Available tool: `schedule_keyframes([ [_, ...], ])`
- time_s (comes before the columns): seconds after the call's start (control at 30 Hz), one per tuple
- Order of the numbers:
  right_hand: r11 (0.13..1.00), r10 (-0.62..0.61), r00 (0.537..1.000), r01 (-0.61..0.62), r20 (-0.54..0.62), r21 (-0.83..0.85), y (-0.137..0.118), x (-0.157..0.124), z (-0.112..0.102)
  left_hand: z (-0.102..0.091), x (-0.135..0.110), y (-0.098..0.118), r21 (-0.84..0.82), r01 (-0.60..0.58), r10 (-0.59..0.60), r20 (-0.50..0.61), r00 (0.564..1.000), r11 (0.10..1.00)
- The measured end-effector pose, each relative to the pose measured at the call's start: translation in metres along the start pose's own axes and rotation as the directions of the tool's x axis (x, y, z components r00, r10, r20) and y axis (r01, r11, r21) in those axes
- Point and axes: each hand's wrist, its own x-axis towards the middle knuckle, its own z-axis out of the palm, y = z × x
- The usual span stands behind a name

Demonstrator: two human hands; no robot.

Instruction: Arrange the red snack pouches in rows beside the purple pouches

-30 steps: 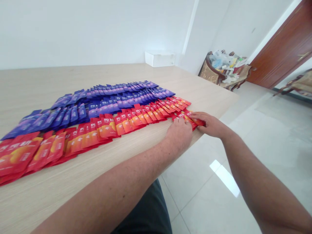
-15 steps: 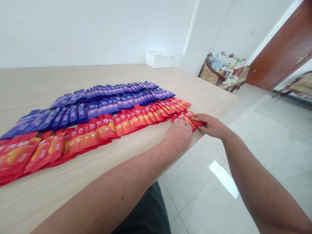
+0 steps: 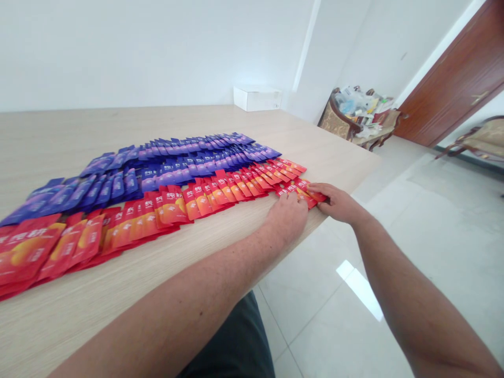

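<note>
Near the table's front right edge lies a small group of red sachets [image 3: 303, 185] with orange fruit prints and white characters. My right hand [image 3: 334, 202] pinches the outermost one between thumb and fingers at the table edge. Over the near side of this group, my left hand [image 3: 289, 210] rests with its fingers curled onto a sachet; the fingertips are partly hidden. A long overlapping row of red sachets [image 3: 173, 205] runs leftward from there. Behind it, blue-purple sachets [image 3: 169, 170] lie in two overlapping rows.
The pale wooden table [image 3: 157, 273] ends beside my hands, with tiled floor [image 3: 331, 315] beyond. A white box [image 3: 258, 98] stands at the back against the wall. A carved chair [image 3: 342, 118] and a bench piled with bags are at the right, near a brown door [image 3: 449, 79].
Both hands stay at the red sachets by the table edge with barely any movement. The view has shifted slightly.
</note>
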Motion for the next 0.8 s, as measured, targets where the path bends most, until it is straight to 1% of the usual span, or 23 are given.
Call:
schedule_keyframes([
  [0.13, 0.999, 0.023, 1.0, -0.023, -0.006, -0.022, 0.004, 0.001, 0.001, 0.002, 0.004, -0.001, -0.005, -0.015, 0.015, 0.012, 1.0, 1.0],
  [0.3, 0.998, 0.032, 0.999, -0.031, 0.01, -0.049, 0.002, 0.002, 0.003, 0.005, 0.002, -0.002, -0.028, 0.026, -0.027, -0.025, 0.999, 0.999],
  [0.5, 0.994, 0.049, 0.998, -0.046, 0.033, -0.097, -0.01, 0.001, 0.014, 0.003, -0.004, -0.005, -0.033, 0.036, -0.036, -0.014, 0.999, 0.999],
  [0.6, 0.992, 0.053, 0.998, -0.05, 0.024, -0.118, -0.018, 0.0, 0.02, 0.001, -0.008, -0.007, -0.036, 0.012, -0.012, -0.009, 1.0, 0.999],
  [0.7, 0.99, 0.055, 0.998, -0.056, -0.004, -0.129, -0.023, -0.002, 0.024, -0.008, -0.019, -0.01, -0.052, -0.006, 0.006, -0.004, 1.0, 0.999],
  [0.77, 0.99, 0.057, 0.997, -0.063, -0.045, -0.129, -0.025, -0.005, 0.025, -0.022, -0.034, -0.014, -0.065, -0.029, 0.029, 0.006, 1.0, 0.997],
  [0.8, 0.989, 0.059, 0.995, -0.069, -0.076, -0.128, -0.027, -0.008, 0.025, -0.032, -0.045, -0.019, -0.074, -0.044, 0.045, 0.01, 0.999, 0.996],
])
